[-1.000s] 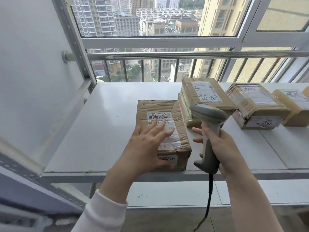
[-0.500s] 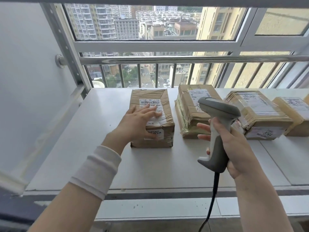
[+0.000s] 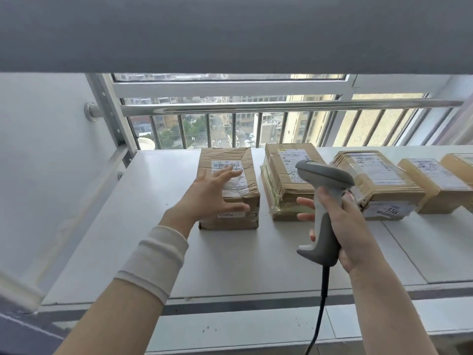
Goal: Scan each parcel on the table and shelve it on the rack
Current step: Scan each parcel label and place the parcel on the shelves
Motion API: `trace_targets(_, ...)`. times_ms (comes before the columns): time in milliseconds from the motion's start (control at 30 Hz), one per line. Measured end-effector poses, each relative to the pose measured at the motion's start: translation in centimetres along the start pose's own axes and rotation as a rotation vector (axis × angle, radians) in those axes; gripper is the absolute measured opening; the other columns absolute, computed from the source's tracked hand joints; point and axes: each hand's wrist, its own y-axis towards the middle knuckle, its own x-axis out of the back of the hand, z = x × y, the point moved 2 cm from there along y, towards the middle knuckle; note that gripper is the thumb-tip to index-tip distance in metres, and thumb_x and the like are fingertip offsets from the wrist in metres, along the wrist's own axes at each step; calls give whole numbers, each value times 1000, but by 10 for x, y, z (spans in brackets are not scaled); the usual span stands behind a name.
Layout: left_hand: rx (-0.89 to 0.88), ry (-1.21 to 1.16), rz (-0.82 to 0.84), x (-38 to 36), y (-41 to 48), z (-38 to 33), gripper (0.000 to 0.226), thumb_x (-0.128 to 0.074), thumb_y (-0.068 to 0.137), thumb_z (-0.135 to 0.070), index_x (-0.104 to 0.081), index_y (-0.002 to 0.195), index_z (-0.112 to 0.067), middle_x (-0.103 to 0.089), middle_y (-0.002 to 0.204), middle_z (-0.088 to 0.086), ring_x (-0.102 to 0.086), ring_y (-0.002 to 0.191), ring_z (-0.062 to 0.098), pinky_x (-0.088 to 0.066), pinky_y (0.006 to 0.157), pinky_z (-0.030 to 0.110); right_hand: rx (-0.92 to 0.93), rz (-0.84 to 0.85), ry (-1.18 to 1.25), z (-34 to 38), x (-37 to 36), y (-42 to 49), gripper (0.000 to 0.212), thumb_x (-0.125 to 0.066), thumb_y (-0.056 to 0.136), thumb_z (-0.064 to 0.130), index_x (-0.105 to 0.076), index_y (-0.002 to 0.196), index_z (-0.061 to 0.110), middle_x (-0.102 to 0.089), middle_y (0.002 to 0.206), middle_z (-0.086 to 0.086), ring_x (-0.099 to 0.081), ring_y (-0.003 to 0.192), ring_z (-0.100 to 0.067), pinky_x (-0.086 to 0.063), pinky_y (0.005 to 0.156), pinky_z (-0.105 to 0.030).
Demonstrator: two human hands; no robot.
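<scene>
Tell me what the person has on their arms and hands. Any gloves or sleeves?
No gloves: both hands are bare, the left hand and the right hand. The left forearm has a white ribbed band around it, like a pushed-up sleeve cuff or a wrist sleeve, with bare arm on both sides of it. The right forearm has nothing on it. I see no rings, watch or bracelets.

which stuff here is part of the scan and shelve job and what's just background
Job:
leftmost parcel, under the open left hand
scanner, gripped in the right hand
four more parcels in the row
white shelf they sit on

Background:
window railing
buildings outside
</scene>
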Motion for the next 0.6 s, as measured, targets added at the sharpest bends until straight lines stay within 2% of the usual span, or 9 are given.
trace_targets(67,-28,-230,-153,7,-11,-22,85,-56,66,-71,-37,141,-34,-32,152,-9,-31,137,22,-26,113,45,-10,-25,23,1,9,-9,16,-54,93,32,-62,95,18,-75,89,-4,-63,69,-22,-43,39,-26)
trace_targets(133,-98,-510,-278,6,-21,-48,66,-55,75,-61,-46,134,-31,-45,143,-8,-41,132,12,-32,109,34,-35,-54,27,-4,22,-18,18,-55,92,31,-62,96,15,-75,87,-2,-64,72,-18,-45,41,-26)
trace_targets(233,-120,-862,-293,-19,-30,-93,29,-58,90,-34,-53,119,-34,-57,122,-15,-53,118,-2,-42,97,18,-68,-128,4,-17,50,-40,15,-57,91,29,-60,99,17,-75,88,0,-67,77,-16,-49,45,-25)
trace_targets(300,-90,-1040,-223,-48,-34,-130,23,-56,93,-24,-58,116,-26,-62,113,-14,-58,106,-8,-45,85,7,-82,-207,0,-25,77,-60,15,-58,91,26,-59,102,16,-76,90,-2,-69,76,-15,-50,47,-25)
trace_targets(333,-68,-1087,-187,-64,-35,-148,21,-55,94,-22,-59,114,-23,-64,111,-11,-60,103,-6,-46,82,8,-80,-244,-4,-28,91,-69,15,-59,90,26,-60,101,15,-76,88,-3,-69,72,-13,-50,47,-25)
trace_targets(400,-24,-1170,-86,-95,-38,-185,17,-52,95,-19,-60,110,-19,-66,110,-2,-63,102,6,-48,85,17,-83,-326,-22,-32,122,-90,15,-60,89,26,-60,96,13,-76,79,-3,-68,61,-10,-51,48,-24)
trace_targets(467,13,-1234,37,-121,-43,-225,14,-49,96,-19,-58,107,-18,-65,106,-1,-63,102,14,-49,88,26,-81,-397,-14,-34,156,-111,13,-61,89,26,-60,92,13,-73,68,0,-63,52,-10,-50,46,-24)
trace_targets(600,7,-1250,226,-168,-53,-309,12,-48,97,-21,-57,104,-20,-66,98,-5,-64,98,14,-50,86,27,-30,-548,79,-32,234,-155,11,-62,89,22,-56,88,13,-65,59,-1,-54,45,-13,-48,44,-26)
